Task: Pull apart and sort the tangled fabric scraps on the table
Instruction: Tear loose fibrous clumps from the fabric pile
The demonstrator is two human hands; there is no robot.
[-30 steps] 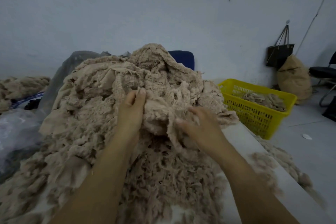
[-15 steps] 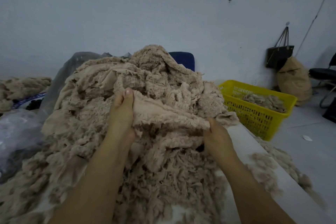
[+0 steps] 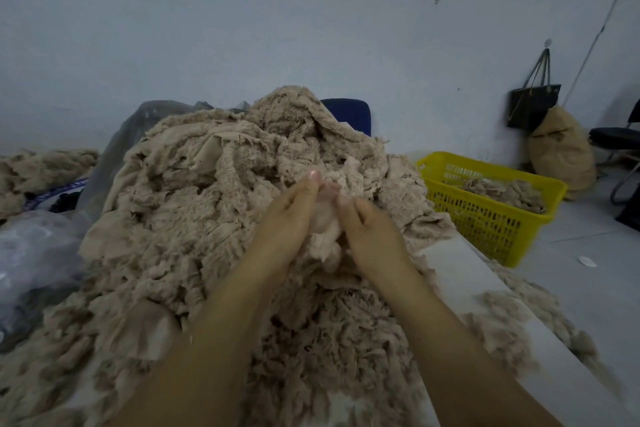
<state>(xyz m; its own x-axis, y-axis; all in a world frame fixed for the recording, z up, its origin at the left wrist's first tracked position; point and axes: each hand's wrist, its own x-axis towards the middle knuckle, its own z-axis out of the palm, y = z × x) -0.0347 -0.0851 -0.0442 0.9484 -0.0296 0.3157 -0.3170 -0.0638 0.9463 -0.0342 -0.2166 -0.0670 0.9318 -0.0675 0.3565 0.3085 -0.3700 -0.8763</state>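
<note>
A: While pinched between left hand [image 3: 287,218] and right hand [image 3: 374,230], with both grips closed tight on one pale scrap [image 3: 323,229], rooted in the tangled heap [image 3: 207,218] on the desk [image 3: 460,274]?
B: Looks rooted, yes. Could drag half the heap forward if yanked.
A: Or tear along a frayed edge.
B: Better eased apart slowly; otherwise risks spilling strands off the desk, short of the yellow basket [image 3: 485,222].
</note>
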